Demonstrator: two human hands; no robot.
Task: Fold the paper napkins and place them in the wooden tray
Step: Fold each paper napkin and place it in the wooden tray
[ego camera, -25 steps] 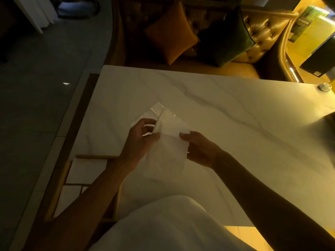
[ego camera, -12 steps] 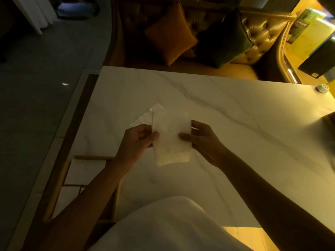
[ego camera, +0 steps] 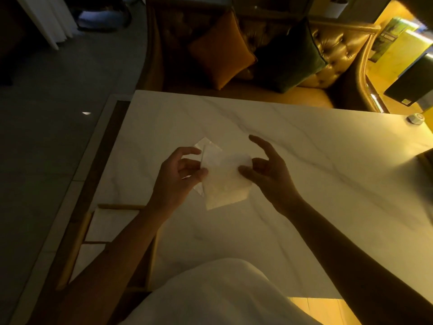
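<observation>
A folded white paper napkin (ego camera: 223,184) hangs in the air above the marble table (ego camera: 293,160). My left hand (ego camera: 179,177) pinches its left edge between thumb and fingers. My right hand (ego camera: 264,170) holds its right edge with the thumb and a bent finger, the index finger stretched out. Beneath it, a small pile of flat napkins (ego camera: 201,144) lies on the table, mostly hidden. The wooden tray (ego camera: 84,227) sits at the table's near left corner under my left forearm, with white folded napkins (ego camera: 110,225) in its compartments.
A leather sofa (ego camera: 337,55) with an orange cushion (ego camera: 220,52) and a dark green cushion (ego camera: 290,57) stands beyond the table's far edge. A small round object (ego camera: 415,118) rests at the far right corner. My white garment (ego camera: 218,294) fills the near foreground.
The long hanging napkin has been folded up shorter between both hands. My right index finger has lifted off it and now points outward.
</observation>
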